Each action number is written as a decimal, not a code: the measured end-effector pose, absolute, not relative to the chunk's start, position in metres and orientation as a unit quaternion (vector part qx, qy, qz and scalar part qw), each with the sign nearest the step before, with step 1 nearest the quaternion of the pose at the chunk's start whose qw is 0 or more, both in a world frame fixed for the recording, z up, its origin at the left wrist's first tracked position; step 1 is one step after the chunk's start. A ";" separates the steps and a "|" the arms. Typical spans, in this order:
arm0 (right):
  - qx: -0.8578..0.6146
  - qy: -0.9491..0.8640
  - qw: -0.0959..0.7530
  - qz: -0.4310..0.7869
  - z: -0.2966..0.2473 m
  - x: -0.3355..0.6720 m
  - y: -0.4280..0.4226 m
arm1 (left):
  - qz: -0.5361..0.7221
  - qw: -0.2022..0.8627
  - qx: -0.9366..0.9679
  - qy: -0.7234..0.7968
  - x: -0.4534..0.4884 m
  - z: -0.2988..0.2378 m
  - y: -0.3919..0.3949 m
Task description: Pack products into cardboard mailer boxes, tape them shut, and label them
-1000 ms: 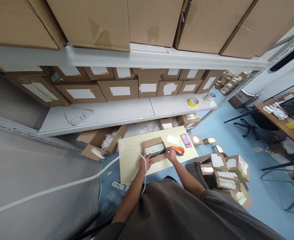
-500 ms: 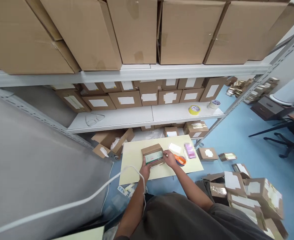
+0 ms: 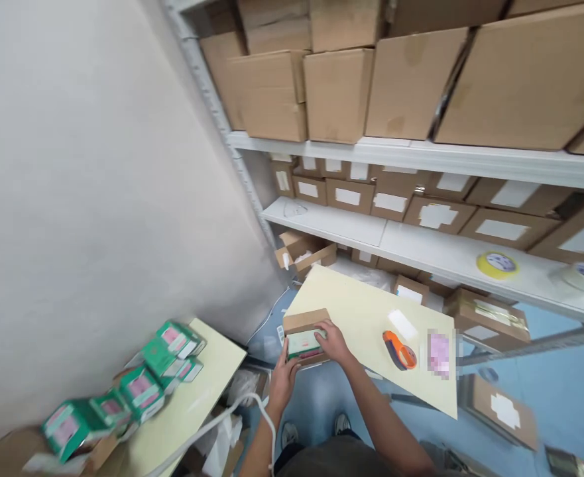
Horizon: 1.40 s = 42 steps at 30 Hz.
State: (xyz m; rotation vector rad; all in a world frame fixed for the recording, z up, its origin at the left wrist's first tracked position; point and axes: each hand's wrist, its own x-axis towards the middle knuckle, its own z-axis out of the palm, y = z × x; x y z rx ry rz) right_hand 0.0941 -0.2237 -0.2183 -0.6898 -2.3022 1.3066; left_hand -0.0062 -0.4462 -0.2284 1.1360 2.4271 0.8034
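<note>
An open small cardboard box [image 3: 305, 321] is between my hands at the left end of the pale yellow table [image 3: 361, 298]. Inside it lies a white and green package [image 3: 301, 342]. My left hand [image 3: 284, 374] grips the box's near left corner, thumb up along its side. My right hand [image 3: 333, 340] is closed over the right end, its fingers bent onto the rim and the package's edge; the fingertips are partly hidden. To the right on the table lie an orange and blue tape dispenser [image 3: 400, 350], a white paper slip [image 3: 402, 324] and a blurred-out pink item [image 3: 439, 353].
A second pale table [image 3: 192, 397] at the left bears several green and pink boxes [image 3: 141, 391]. A metal shelf [image 3: 351, 223] with cartons and yellow tape [image 3: 497, 264] stands behind. A white cable [image 3: 222, 414] crosses beside my left arm. Cartons [image 3: 503, 411] lie on the floor at right.
My view has swung left, bringing the second table and its green boxes into sight. The box has moved toward the table's near left edge with both hands on it.
</note>
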 end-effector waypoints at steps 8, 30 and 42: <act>-0.061 -0.896 0.121 0.424 -0.197 0.026 -0.353 | 0.312 0.059 0.223 0.922 0.012 -0.225 -0.628; 0.156 -0.953 -0.165 0.199 -0.226 -0.176 -0.880 | 0.417 0.080 0.018 0.905 0.071 -0.253 -1.048; 0.103 -0.961 -0.253 0.050 -0.239 -0.222 -0.926 | 0.424 0.031 0.025 0.905 0.073 -0.273 -1.056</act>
